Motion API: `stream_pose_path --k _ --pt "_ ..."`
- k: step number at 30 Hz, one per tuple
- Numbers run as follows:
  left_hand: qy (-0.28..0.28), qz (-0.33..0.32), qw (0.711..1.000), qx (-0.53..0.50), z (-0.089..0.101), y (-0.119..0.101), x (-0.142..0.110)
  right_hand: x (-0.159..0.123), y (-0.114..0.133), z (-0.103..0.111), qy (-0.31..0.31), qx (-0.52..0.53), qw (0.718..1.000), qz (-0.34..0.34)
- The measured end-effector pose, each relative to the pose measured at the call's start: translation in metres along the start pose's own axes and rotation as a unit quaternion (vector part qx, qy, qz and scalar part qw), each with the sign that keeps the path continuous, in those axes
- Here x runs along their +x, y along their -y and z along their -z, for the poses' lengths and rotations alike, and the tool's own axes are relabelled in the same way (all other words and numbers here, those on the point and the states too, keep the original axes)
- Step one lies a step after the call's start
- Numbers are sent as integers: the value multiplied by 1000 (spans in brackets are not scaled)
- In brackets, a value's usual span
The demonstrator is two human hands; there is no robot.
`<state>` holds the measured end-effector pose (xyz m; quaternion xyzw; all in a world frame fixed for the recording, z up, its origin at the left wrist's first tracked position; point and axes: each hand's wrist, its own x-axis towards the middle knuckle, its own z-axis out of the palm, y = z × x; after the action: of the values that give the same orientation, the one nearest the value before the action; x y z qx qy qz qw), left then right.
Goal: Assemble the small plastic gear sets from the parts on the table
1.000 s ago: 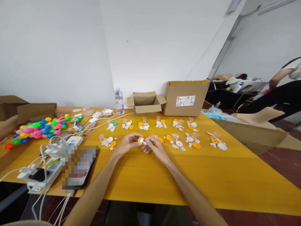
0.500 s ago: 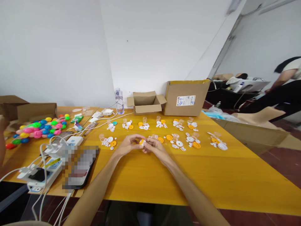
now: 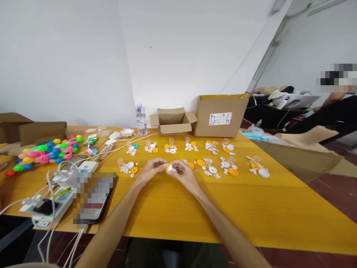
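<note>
My left hand and my right hand meet above the middle of the yellow wooden table. Both pinch a small orange and white plastic piece between their fingertips. The fingers of both hands are curled round it. Just beyond the hands lie several little groups of white and orange round parts with small clear cups, set out in rows across the table.
A heap of coloured plastic balls lies far left. A power strip with white cables and a phone sit at front left. Two cardboard boxes and a water bottle stand by the wall. A person is at far right.
My hands have stayed together on the small piece, turning it slightly. At the left edge another person's arm has drawn back out of view. The person at far right has shifted.
</note>
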<state>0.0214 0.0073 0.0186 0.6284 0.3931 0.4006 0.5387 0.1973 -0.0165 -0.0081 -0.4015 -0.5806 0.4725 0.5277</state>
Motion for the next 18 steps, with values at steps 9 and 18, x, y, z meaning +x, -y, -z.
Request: stream_pose_path --k 9,18 --pt "20 10 1000 -17 0 0 0 0 -2 0 1 -18 1000 6" --pt "10 -2 1000 1 -1 0 0 -3 2 -2 -10 -48 999 22"
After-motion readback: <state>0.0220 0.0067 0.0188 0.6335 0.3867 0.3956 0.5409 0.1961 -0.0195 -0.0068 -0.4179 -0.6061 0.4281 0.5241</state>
